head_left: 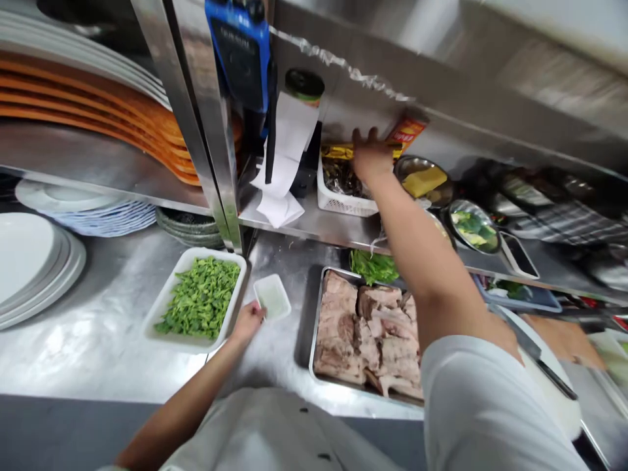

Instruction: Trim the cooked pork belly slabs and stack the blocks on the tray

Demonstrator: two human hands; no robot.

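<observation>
My left hand (249,321) pinches the near left edge of a small translucent plastic container (273,298) on the steel counter. A white tray (153,324) of chopped greens (199,297) is just left of that hand. My right hand (371,156) reaches to the shelf, over a white perforated basket (348,204) containing dark wrapped items. Its visible fingers are apart, beside a gold packet (337,152) lying across the back of the basket; the fingertips' contact is hard to make out. Below my right forearm, a metal tray (314,356) holds large pieces of meat (366,330).
Metal bowls (475,226) of food line the shelf (338,230) to the right. A knife (532,350) rests on a round white board (549,402). Plates (36,268) are stacked at left, near a steel post (216,131). Paper slips (289,154) hang beside a blue device (240,55).
</observation>
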